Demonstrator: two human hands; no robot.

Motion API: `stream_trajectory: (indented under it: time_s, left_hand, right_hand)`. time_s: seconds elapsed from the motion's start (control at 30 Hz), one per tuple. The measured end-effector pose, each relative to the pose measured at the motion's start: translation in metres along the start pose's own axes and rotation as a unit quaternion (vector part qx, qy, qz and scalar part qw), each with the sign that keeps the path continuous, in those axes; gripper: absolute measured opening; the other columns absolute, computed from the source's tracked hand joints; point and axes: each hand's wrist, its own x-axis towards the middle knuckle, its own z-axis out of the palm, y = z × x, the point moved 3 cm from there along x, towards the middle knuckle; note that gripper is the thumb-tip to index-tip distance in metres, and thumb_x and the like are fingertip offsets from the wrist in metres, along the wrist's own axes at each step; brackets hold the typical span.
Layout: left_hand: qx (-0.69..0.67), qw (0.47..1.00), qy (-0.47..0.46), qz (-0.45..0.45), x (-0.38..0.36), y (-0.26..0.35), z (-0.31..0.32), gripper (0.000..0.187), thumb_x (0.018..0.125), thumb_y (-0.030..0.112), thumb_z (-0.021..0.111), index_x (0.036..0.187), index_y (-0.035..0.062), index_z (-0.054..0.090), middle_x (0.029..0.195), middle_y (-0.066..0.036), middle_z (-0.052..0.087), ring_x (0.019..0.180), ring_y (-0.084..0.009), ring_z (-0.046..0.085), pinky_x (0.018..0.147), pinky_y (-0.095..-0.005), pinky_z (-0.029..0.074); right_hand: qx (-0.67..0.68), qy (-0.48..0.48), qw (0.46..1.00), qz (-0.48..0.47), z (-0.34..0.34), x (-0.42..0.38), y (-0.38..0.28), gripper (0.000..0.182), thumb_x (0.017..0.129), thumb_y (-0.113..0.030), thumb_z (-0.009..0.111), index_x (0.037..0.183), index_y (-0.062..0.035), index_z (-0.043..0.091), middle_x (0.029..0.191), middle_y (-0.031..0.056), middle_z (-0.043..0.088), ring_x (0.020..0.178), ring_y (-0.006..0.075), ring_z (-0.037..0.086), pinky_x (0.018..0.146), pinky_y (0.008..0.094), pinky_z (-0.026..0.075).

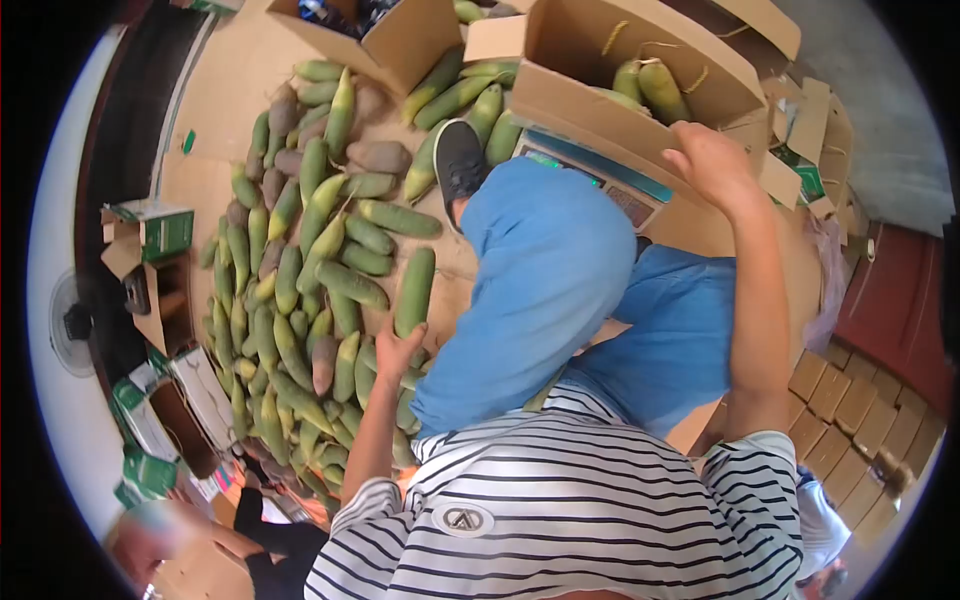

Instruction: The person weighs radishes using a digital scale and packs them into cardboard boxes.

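Observation:
My left hand (399, 349) is closed around the lower end of a long green radish (415, 290), held upright beside my knee. Many more green radishes (290, 280), some with purplish skin, lie heaped on the floor around it. My right hand (715, 165) grips the near edge of an open cardboard box (600, 110), thumb on the outer side. Inside that box, several green radishes (660, 90) are gathered toward its right end. Under the box is a scale (630, 205) with a lit green display, partly covered by my knee.
Another open cardboard box (405, 45) stands at the top, with dark contents. My shoe (458, 165) is among the radishes. Stacked brown boxes (850, 410) stand at right, a fan (70, 320) and green-and-white boxes (165, 230) at left. Another person (280, 550) is at lower left.

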Motion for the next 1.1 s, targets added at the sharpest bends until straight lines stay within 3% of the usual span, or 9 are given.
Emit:
stream_trajectory:
  time_s: [0.1, 0.13, 0.33, 0.47, 0.57, 0.67, 0.77, 0.9, 1.1]
  left_hand:
    - [0.094, 0.954, 0.107, 0.262, 0.008, 0.141, -0.012, 0.057, 0.068, 0.016, 0.075, 0.117, -0.0028, 0.051, 0.105, -0.013, 0.056, 0.099, -0.0238, 0.055, 0.088, -0.0343, 0.043]
    - [0.104, 0.927, 0.121, 0.34, 0.007, 0.188, -0.013, 0.06, 0.066, 0.013, 0.074, 0.12, 0.0016, 0.05, 0.102, -0.016, 0.054, 0.095, -0.0316, 0.054, 0.083, -0.0376, 0.044]
    - [0.119, 0.786, 0.137, 0.591, 0.008, 0.4, 0.018, 0.068, 0.066, 0.02, 0.076, 0.127, 0.0072, 0.049, 0.106, -0.016, 0.054, 0.099, -0.0329, 0.054, 0.084, -0.0408, 0.045]
    - [0.211, 0.741, 0.137, 0.623, 0.0, 0.443, 0.046, 0.062, 0.073, 0.021, 0.073, 0.128, 0.0062, 0.047, 0.114, -0.016, 0.053, 0.107, -0.0327, 0.052, 0.089, -0.0399, 0.043]
    - [0.177, 0.765, 0.064, 0.616, -0.032, 0.428, 0.053, 0.053, 0.077, 0.021, 0.07, 0.123, 0.004, 0.05, 0.112, -0.016, 0.054, 0.105, -0.0327, 0.053, 0.088, -0.0394, 0.043]
    - [0.15, 0.808, -0.147, 0.551, -0.061, 0.395, 0.064, 0.036, 0.08, 0.019, 0.067, 0.11, 0.0008, 0.057, 0.105, -0.017, 0.058, 0.099, -0.033, 0.056, 0.087, -0.0385, 0.044]
    - [0.158, 0.806, -0.117, 0.558, -0.065, 0.391, 0.057, 0.024, 0.082, 0.017, 0.065, 0.098, -0.0008, 0.06, 0.098, -0.016, 0.062, 0.093, -0.0327, 0.058, 0.084, -0.0369, 0.044]
    - [0.189, 0.811, -0.075, 0.548, -0.067, 0.391, 0.049, 0.02, 0.081, 0.019, 0.065, 0.089, 0.0011, 0.06, 0.089, -0.015, 0.062, 0.087, -0.0327, 0.058, 0.078, -0.0389, 0.044]
    - [0.135, 0.774, -0.031, 0.618, -0.102, 0.439, 0.052, 0.022, 0.078, 0.013, 0.069, 0.094, 0.0005, 0.06, 0.088, -0.015, 0.061, 0.082, -0.0322, 0.059, 0.072, -0.0357, 0.046]
  right_hand:
    - [-0.005, -0.001, 1.0, -0.003, -0.002, 0.002, -0.003, 0.028, 0.084, -0.026, 0.062, 0.094, -0.0014, 0.055, 0.093, 0.017, 0.063, 0.091, 0.0336, 0.061, 0.078, 0.0442, 0.048]
    - [-0.001, 0.002, 1.0, -0.004, 0.0, 0.002, -0.003, 0.028, 0.083, -0.026, 0.062, 0.094, -0.0013, 0.055, 0.093, 0.0168, 0.063, 0.09, 0.0331, 0.061, 0.077, 0.0437, 0.049]
    - [0.004, -0.009, 1.0, 0.002, -0.001, 0.0, -0.002, 0.028, 0.084, -0.026, 0.062, 0.096, -0.0009, 0.057, 0.093, 0.0163, 0.063, 0.09, 0.0324, 0.061, 0.076, 0.042, 0.05]
    - [0.016, 0.005, 1.0, -0.003, -0.003, -0.003, -0.002, 0.027, 0.084, -0.024, 0.062, 0.095, 0.0001, 0.057, 0.094, 0.0167, 0.063, 0.092, 0.0329, 0.061, 0.076, 0.0425, 0.05]
    - [0.028, 0.022, 0.999, -0.011, 0.0, -0.005, 0.005, 0.027, 0.083, -0.024, 0.062, 0.095, 0.0006, 0.058, 0.094, 0.0173, 0.063, 0.092, 0.0331, 0.061, 0.077, 0.0435, 0.049]
    - [0.033, 0.038, 0.999, -0.006, 0.0, -0.004, 0.009, 0.027, 0.084, -0.024, 0.062, 0.094, 0.0014, 0.058, 0.091, 0.0183, 0.062, 0.091, 0.0335, 0.06, 0.076, 0.0446, 0.049]
    - [0.058, 0.027, 0.998, -0.025, -0.002, -0.01, 0.008, 0.026, 0.084, -0.024, 0.061, 0.093, 0.0007, 0.058, 0.091, 0.0174, 0.062, 0.091, 0.0342, 0.06, 0.076, 0.0445, 0.049]
    - [0.095, 0.141, 0.986, -0.005, -0.012, -0.018, 0.016, 0.025, 0.085, -0.024, 0.059, 0.098, -0.0029, 0.058, 0.093, 0.0147, 0.061, 0.09, 0.0339, 0.06, 0.076, 0.0437, 0.049]
    - [0.135, 0.282, 0.949, 0.037, -0.031, -0.027, 0.027, 0.023, 0.088, -0.024, 0.056, 0.105, -0.0079, 0.059, 0.096, 0.0097, 0.061, 0.089, 0.0324, 0.059, 0.073, 0.0411, 0.049]
